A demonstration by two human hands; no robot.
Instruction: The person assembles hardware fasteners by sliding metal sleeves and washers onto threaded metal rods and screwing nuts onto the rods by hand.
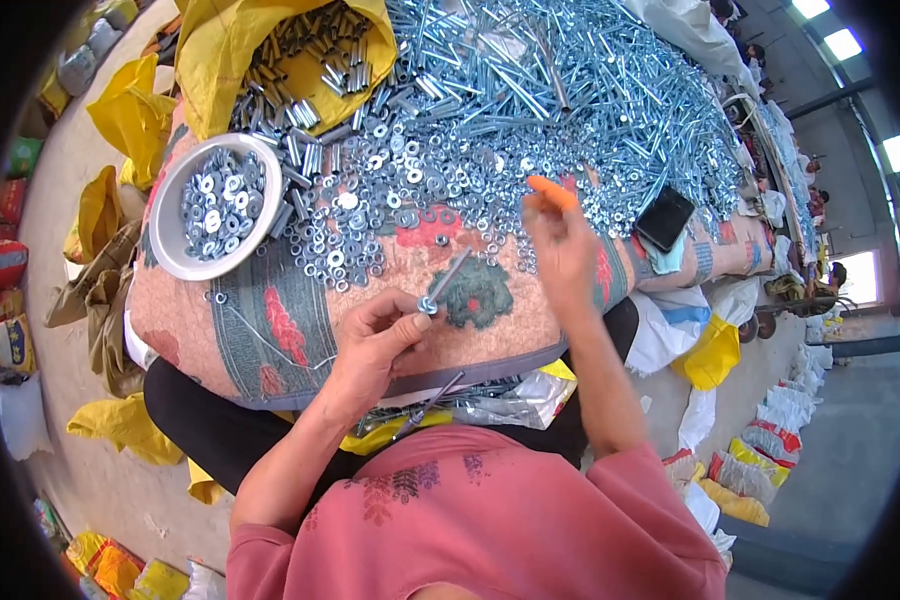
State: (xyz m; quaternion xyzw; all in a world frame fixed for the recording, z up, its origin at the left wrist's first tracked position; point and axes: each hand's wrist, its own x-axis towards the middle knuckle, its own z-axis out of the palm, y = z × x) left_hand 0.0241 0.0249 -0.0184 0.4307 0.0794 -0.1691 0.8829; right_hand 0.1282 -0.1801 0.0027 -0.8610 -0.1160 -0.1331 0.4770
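Above the near part of the patterned cloth, my left hand (378, 335) is closed, thumb and fingers pinching a bolt (450, 278). Its shank slants up and to the right, and a shiny washer-like ring sits at the pinched end. My right hand (562, 255) hovers farther right over the edge of the loose nuts (490, 195). An orange finger cover (553, 193) is on one of its fingers. Those fingers look curled together, and whatever is between them is hidden. Loose washers (348, 200) lie spread beyond my left hand.
A white bowl (165, 225) of washers stands at left, beside a yellow sack (205, 70) spilling metal sleeves (315, 50). Long bolts (570, 80) heap across the back. A black phone (664, 218) lies at right. A screwdriver-like tool (425, 407) rests near my lap.
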